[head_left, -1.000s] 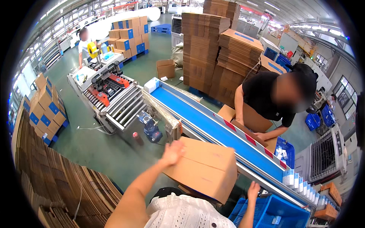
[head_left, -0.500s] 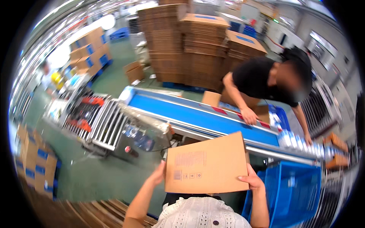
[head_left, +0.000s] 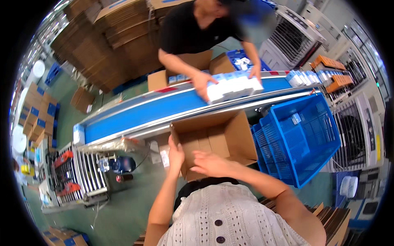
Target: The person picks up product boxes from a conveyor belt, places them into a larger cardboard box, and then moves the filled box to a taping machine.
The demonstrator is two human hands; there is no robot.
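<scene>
An open brown cardboard box (head_left: 238, 141) sits in front of my body, its hollow inside facing up and bare cardboard at the bottom. My left hand (head_left: 176, 155) grips its left wall, thumb on one side and the fingers largely hidden behind. Over the near side of the opening reaches my right hand (head_left: 213, 164), fingers stretched out and slightly apart, holding nothing. Beyond the box runs a blue conveyor belt (head_left: 143, 112). Across it a co-worker holds a row of small white-and-blue cartons (head_left: 234, 87) between both hands.
Stacked blue plastic crates (head_left: 305, 139) stand right of my box. More small cartons (head_left: 303, 78) line the belt's right end, by orange guides (head_left: 328, 62). A roller machine (head_left: 82, 172) is at left. Flattened cardboard stacks (head_left: 127, 53) rise behind the belt.
The box has turned from a closed face to its open side up. My right hand has left its right edge and come over the opening. The co-worker now grasps a carton row; my view has swung right.
</scene>
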